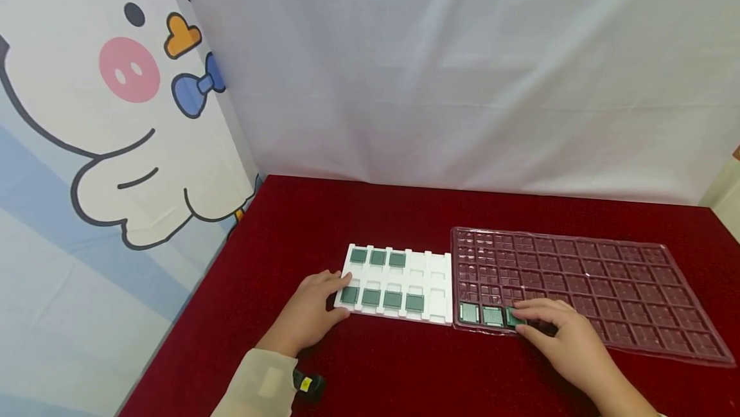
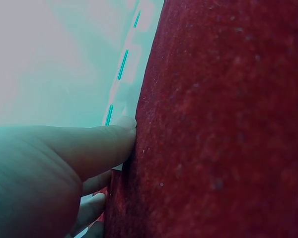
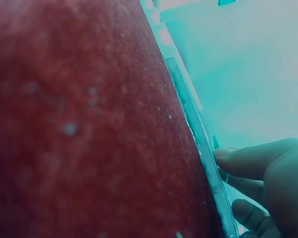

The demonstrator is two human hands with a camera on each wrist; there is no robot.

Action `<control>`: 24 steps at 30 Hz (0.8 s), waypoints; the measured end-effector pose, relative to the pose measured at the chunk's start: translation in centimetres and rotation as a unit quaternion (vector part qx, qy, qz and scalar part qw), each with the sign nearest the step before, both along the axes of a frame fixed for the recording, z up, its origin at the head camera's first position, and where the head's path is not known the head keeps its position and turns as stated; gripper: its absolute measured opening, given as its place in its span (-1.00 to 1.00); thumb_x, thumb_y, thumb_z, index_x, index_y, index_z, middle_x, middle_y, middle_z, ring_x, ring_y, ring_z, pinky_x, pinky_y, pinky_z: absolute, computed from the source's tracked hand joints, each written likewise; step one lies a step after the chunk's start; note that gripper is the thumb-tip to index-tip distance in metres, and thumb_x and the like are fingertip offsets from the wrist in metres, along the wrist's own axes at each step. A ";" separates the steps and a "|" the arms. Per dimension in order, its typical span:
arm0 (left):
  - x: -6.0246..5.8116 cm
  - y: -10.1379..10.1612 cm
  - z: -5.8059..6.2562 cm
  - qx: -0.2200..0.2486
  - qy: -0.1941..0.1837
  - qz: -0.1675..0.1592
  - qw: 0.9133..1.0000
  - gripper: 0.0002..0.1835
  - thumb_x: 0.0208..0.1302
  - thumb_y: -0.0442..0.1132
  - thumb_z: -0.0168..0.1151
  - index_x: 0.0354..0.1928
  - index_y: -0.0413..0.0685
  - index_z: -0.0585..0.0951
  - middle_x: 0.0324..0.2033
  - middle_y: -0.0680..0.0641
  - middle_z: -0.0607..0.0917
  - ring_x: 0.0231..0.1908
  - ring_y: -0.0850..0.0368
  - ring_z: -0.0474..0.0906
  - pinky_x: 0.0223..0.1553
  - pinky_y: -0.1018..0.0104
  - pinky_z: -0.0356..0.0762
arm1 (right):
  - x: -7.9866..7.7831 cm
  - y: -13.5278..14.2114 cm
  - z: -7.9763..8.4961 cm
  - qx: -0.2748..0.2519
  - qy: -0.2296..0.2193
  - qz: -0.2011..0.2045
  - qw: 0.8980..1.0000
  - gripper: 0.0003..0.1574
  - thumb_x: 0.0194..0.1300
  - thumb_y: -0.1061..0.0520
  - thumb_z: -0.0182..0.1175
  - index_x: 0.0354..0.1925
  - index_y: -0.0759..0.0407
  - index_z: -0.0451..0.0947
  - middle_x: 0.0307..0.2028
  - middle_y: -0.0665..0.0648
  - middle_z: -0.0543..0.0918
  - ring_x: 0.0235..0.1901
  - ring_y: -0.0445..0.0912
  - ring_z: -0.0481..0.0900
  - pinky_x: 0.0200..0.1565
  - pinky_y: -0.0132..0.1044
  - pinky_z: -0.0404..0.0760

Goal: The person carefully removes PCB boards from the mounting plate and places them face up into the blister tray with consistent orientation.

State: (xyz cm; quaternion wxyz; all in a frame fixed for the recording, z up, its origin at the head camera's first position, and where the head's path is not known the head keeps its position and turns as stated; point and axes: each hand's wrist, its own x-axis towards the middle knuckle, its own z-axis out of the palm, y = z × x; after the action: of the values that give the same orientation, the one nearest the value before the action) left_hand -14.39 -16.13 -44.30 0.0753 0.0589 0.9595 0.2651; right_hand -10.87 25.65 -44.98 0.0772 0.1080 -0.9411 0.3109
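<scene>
My left hand [image 1: 315, 308] holds the left end of a white tray [image 1: 437, 308], its thumb at the front corner and a fingertip on the left rim. In the left wrist view the thumb [image 2: 104, 146] lies against the tray's edge. Green square chips fill three back slots and several front slots of this tray. Over the front row of a clear plastic blister tray [image 1: 607, 275], my right hand [image 1: 563, 333] pinches a green chip [image 1: 511, 317] between thumb and fingers. Left of it sit two more chips, one [image 1: 469, 312] in the corner pocket and another chip [image 1: 493, 316] beside it.
Both trays lie side by side on a dark red cloth [image 1: 405, 372]. A white curtain [image 1: 433, 83] hangs behind the table, and a cartoon-printed sheet [image 1: 139, 147] at the left. By the left sleeve is a small black device [image 1: 309, 383] with a yellow mark.
</scene>
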 end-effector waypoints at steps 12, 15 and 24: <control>0.0 0.0 -0.1 -0.002 -0.003 0.002 1.000 -0.28 0.29 -0.17 0.48 0.48 0.12 0.47 0.46 -0.05 0.42 0.48 -0.14 0.20 0.40 -0.10 0.30 | 0.0 0.2 -0.5 0.000 0.008 -0.002 1.000 -0.70 0.19 0.15 0.53 -0.08 -0.10 0.82 0.01 -0.09 0.74 0.05 -0.02 0.59 -0.01 -0.23 0.61; 0.0 0.0 -0.1 -0.002 -0.003 0.002 1.000 -0.28 0.29 -0.17 0.48 0.48 0.13 0.47 0.46 -0.05 0.42 0.48 -0.14 0.20 0.40 -0.11 0.30 | 0.0 0.3 -0.6 0.001 0.013 -0.001 1.000 -0.70 0.19 0.15 0.53 -0.09 -0.11 0.82 0.01 -0.10 0.74 0.04 -0.06 0.58 -0.02 -0.26 0.60; 0.0 0.0 -0.1 -0.002 -0.003 0.004 1.000 -0.28 0.29 -0.17 0.48 0.48 0.13 0.47 0.46 -0.06 0.42 0.47 -0.14 0.20 0.40 -0.10 0.32 | 0.0 0.4 -0.8 -0.003 0.023 0.002 1.000 -0.70 0.20 0.14 0.53 -0.08 -0.12 0.81 0.01 -0.12 0.74 0.02 -0.16 0.56 -0.02 -0.36 0.56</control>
State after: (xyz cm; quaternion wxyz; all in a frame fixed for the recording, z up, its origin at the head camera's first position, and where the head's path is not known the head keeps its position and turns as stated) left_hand -14.42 -16.13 -44.43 0.0776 0.0542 0.9600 0.2637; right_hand -10.84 26.07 -45.78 0.0983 0.1171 -0.9379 0.3114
